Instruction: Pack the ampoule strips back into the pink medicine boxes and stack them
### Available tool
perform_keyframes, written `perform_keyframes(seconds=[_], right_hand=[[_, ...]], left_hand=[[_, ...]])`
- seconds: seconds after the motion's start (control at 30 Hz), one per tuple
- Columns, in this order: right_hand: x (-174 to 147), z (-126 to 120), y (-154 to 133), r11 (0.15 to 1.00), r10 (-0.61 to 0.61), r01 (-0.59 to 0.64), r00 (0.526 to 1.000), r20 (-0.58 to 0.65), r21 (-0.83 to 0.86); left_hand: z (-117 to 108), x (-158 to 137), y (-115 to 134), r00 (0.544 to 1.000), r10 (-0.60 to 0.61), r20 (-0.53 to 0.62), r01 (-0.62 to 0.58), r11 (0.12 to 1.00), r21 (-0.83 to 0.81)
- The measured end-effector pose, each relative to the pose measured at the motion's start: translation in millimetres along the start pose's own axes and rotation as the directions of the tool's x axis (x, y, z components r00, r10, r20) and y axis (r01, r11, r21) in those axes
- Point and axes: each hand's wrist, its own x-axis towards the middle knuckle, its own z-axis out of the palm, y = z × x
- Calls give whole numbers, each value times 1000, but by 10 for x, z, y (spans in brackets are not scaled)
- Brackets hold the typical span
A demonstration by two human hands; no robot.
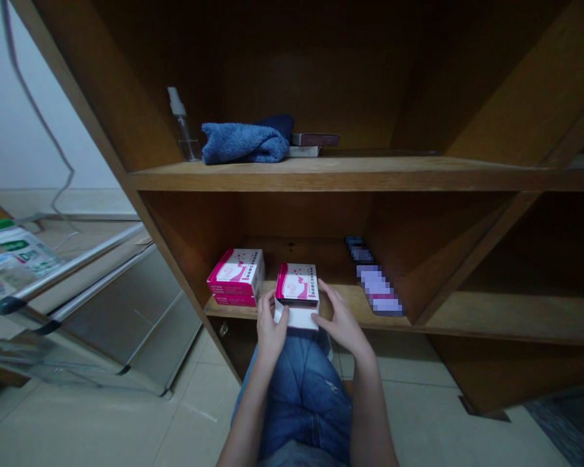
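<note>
A pink-and-white open box sits at the front of the lower shelf, its white flap spread toward six o'clock, above the person's jeans. A narrow dark gap shows between the printed top and the flap.

The left hand is at the box's eight o'clock side, its grip closed on it, with fingers along the edge and thumb against the flap. The right hand is at four o'clock, fingers by the box's right edge and thumb reaching the flap's edge; whether its grip is firm I cannot tell.

At nine o'clock from the open box, near it, stand two stacked boxes in the same colours. At three o'clock lies a long flat object, hidden by pixelation.

On the upper shelf, a folded blue cloth lies at eleven o'clock, with a clear spray bottle just beside it toward nine and small flat boxes toward three. Well apart at nine o'clock, a metal-railed stand carries a green-capped bottle.
</note>
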Motion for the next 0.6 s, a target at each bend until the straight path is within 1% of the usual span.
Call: perform_keyframes(seconds=[0.07, 0.13, 0.2, 0.27, 0.3, 0.33, 0.37, 0.4, 0.43, 0.47, 0.53, 0.57, 0.6], right_hand=[[-24, -84, 8, 998, 31, -30, 999, -19, 57], [-41, -145, -19, 993, 62, -54, 996, -71, 108], [-55, -159, -111, 986, 76, -55, 988, -134, 156], [-75, -102, -268, 971, 84, -39, 980, -182, 238], [-92, -43, -361, 950, 93, -30, 977, -190, 311], [-113, 34, -454, 910, 120, -33, 975, -186, 414], [-141, 127, -540, 838, 171, -45, 968, -184, 545], [-173, 229, -611, 725, 243, -74, 958, -154, 684], [-207, 335, -665, 592, 316, -120, 944, -93, 797], [-242, 438, -696, 459, 387, -155, 921, -40, 875], [-302, 617, -695, 234, 493, -207, 868, 68, 950], [-322, 684, -666, 150, 529, -220, 842, 110, 964], [-335, 735, -624, 87, 559, -226, 817, 140, 970]], left_hand=[[-24, -1, 14, 999, -38, 18, 40, 997, -66], [-55, 8, 26, 996, -85, 27, 88, 987, -133], [-85, 31, 30, 990, -142, 10, 142, 973, -184], [-106, 69, 26, 983, -184, -12, 177, 958, -227], [-113, 95, 22, 982, -189, -8, 182, 953, -243], [-118, 126, 19, 983, -185, 9, 181, 950, -253], [-121, 162, 17, 984, -176, 33, 178, 950, -257], [-122, 205, 17, 984, -169, 59, 179, 950, -256], [-121, 255, 19, 982, -171, 82, 186, 949, -253], [-116, 310, 24, 978, -185, 97, 204, 947, -249], [-93, 429, 34, 963, -246, 108, 266, 932, -245], [-75, 487, 38, 953, -280, 115, 301, 922, -246], [-52, 540, 38, 942, -309, 127, 332, 911, -243]])
